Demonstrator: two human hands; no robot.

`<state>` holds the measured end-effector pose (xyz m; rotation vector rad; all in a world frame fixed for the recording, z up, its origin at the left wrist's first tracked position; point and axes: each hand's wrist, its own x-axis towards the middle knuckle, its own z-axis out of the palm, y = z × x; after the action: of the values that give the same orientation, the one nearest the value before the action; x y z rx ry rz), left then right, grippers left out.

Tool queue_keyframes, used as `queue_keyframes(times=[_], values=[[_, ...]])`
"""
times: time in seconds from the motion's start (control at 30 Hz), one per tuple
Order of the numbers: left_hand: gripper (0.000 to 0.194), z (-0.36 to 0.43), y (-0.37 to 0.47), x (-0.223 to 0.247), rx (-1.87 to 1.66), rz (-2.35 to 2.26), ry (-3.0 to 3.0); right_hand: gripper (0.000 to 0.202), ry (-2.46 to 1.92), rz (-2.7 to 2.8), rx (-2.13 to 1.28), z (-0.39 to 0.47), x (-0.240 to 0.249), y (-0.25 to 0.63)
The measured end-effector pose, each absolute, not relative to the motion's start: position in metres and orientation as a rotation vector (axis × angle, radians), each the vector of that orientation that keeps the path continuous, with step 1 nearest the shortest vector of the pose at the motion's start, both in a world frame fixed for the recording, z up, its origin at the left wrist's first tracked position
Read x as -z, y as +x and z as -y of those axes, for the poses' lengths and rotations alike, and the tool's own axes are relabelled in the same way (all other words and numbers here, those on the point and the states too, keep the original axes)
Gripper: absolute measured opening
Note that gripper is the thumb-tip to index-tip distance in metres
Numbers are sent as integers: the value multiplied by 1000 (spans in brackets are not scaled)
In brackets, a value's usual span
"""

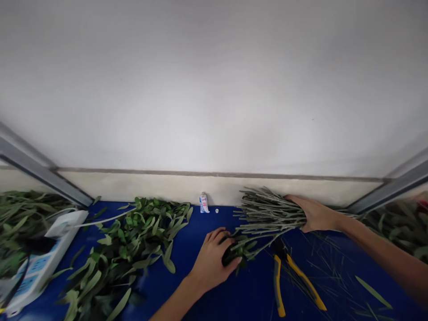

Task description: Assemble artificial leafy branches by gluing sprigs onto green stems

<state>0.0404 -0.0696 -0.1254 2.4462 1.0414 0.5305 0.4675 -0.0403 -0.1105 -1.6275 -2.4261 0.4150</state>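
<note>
My right hand [310, 214] is wrapped round a thick bundle of thin grey-green stems [267, 211], whose ends fan out to the left against the wall's base. In the middle, my left hand [217, 258] curls round a small clump of dark green leaves [242, 252], just below the stem ends. Pliers with yellow and black handles [294, 283] lie below the bundle, their jaws partly hidden under it. Left of my left hand spreads a pile of leafy green sprigs [143, 236].
A white power strip [50, 263] with a cable stands at the left on the blue table [180, 285]. A small tube [204, 203] and a white cap [217, 211] lie near the wall. Stem scraps [334, 267] litter the right. Grey posts [67, 185] flank both sides.
</note>
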Motion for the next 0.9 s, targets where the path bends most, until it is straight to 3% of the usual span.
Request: queue_keyframes(times=[0.2,0.57,0.73,0.9], values=[[21,91,15,121,-492,-892,2525,93,-1717,2487,-259,35,122,450],[17,102,3,117,-499,-952,2558,119,-1822,2336,276,92,136,404],[19,102,6,118,-512,-946,2556,115,-1625,2490,278,90,133,391],[13,103,0,116,-444,-958,2486,112,-1865,2070,241,79,144,393]])
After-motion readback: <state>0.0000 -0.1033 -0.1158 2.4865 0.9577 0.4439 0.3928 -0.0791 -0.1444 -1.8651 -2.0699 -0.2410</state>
